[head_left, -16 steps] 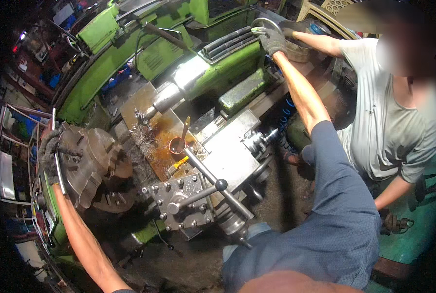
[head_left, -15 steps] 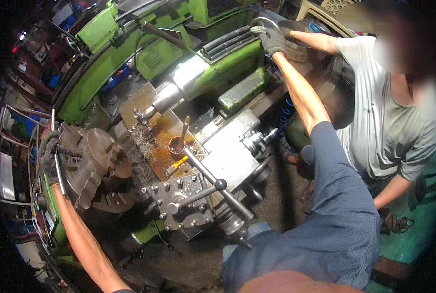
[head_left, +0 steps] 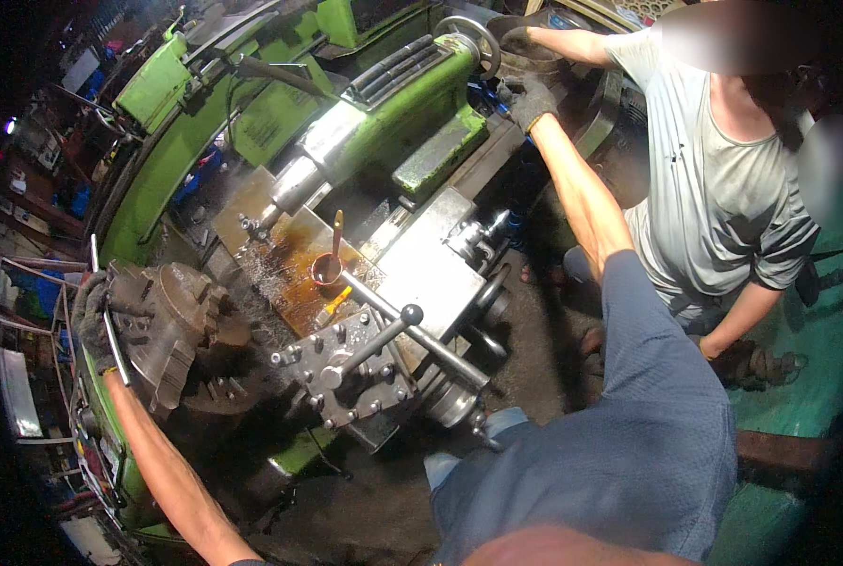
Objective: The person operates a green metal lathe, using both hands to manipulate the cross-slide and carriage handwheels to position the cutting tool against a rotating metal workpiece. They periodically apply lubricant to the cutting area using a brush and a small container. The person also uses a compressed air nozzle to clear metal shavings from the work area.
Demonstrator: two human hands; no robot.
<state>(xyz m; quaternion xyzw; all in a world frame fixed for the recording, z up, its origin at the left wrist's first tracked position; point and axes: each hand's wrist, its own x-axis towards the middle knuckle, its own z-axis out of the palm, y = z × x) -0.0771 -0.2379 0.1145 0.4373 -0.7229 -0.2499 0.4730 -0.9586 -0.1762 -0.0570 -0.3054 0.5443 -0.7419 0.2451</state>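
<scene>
My gloved left hand (head_left: 92, 313) is closed around the silver bar of a T-handled chuck key (head_left: 117, 347), at the side of the big lathe chuck (head_left: 171, 325). Where the key meets the chuck is partly hidden. My right hand (head_left: 531, 101), in a grey glove, is just beside the tailstock handwheel (head_left: 484, 36). Its fingers are bent and partly out of sight, with nothing visible in them. The green tailstock (head_left: 412, 104) points its steel quill (head_left: 296, 184) toward the chuck.
A reddish pot (head_left: 327, 271) with a handled tool in it and a yellow brush (head_left: 334, 307) sit on the oily carriage. Nearer stands the tool post (head_left: 355, 377) with its ball-ended lever (head_left: 411, 314). A co-worker (head_left: 723, 189) stands at right, one gloved hand (head_left: 516, 40) near the handwheel.
My right hand has come off the handwheel and moved down and right. My left hand stays at the chuck key. The whole view has shifted slightly.
</scene>
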